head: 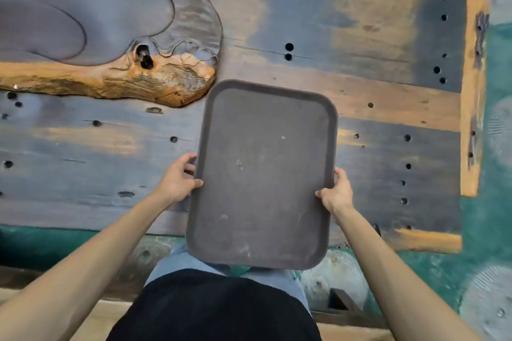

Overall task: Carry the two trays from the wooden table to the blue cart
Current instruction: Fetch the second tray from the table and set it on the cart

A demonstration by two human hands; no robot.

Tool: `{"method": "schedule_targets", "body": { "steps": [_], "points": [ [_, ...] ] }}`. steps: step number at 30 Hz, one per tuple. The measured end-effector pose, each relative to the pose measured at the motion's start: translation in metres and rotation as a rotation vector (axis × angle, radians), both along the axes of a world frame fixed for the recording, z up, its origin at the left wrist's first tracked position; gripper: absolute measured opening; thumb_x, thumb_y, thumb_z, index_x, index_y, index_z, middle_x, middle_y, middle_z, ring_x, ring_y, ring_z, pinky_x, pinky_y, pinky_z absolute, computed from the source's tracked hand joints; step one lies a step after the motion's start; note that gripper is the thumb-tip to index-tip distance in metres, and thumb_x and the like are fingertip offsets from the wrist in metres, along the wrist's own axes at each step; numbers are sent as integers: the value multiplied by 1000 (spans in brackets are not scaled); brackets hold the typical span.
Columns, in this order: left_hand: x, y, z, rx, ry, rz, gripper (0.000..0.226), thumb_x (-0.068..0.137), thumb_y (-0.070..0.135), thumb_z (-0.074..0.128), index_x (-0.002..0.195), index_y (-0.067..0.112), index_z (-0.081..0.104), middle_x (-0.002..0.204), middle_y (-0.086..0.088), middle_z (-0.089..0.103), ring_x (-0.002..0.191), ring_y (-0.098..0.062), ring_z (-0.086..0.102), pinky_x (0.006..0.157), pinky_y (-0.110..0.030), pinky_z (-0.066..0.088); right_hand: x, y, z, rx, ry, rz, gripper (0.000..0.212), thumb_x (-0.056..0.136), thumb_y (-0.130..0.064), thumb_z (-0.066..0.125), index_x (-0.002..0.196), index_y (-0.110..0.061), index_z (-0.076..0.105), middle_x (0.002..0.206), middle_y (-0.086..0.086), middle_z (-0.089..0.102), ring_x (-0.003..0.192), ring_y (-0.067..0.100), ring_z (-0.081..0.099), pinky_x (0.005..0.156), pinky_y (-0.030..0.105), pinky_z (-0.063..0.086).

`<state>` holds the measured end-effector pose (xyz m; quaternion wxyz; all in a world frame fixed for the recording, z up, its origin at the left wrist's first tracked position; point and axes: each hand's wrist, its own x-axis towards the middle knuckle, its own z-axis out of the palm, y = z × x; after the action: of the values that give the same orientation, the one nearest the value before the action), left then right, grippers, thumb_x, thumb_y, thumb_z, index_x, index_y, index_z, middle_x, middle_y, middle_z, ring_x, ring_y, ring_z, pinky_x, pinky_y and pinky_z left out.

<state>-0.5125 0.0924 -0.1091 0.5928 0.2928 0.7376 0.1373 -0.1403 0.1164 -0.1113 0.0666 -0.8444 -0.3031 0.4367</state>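
Dark brown plastic, the tray [261, 174] is overhanging the near edge of the wooden table [374, 69], and your left hand [177, 178] and right hand [336, 194] are pinching its long rims. Because you are gripping only near its middle, the far end is likely tipping or catching the carved wooden slab [110, 36] just beyond it.

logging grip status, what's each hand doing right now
Left hand: closed on the left edge of the dark tray.
Right hand: closed on the tray's right edge.
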Motion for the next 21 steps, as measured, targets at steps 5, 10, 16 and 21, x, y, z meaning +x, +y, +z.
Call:
{"method": "schedule_targets", "body": {
  "steps": [5,10,16,21],
  "points": [
    [-1,7,-1,-25,30,-79,55,81,-16,63,104,32,49,86,-9,55,62,-21,57,43,-29,46,4,-1,-4,-11,-27,-25,68,73,12,72,125,-28,54,80,-14,58,77,13,60,63,15,43],
    [11,10,5,-18,46,-79,54,79,-18,61,113,23,51,81,-9,59,61,-20,58,42,-27,43,19,-17,4,1,16,-71,70,71,11,78,126,-26,54,87,-6,60,76,14,58,55,9,40],
    [52,19,20,7,12,-147,54,80,-17,60,111,27,52,82,-9,54,67,-24,55,55,-36,46,57,-54,17,62,50,-212,72,69,15,76,127,-23,55,101,8,72,92,25,67,82,32,54],
    [108,27,37,30,-21,-271,53,83,-14,60,117,26,52,92,-14,52,74,-27,58,66,-43,53,108,-92,34,101,111,-324,73,73,18,74,133,-17,50,96,6,69,87,23,68,75,26,57]
  ]
}}
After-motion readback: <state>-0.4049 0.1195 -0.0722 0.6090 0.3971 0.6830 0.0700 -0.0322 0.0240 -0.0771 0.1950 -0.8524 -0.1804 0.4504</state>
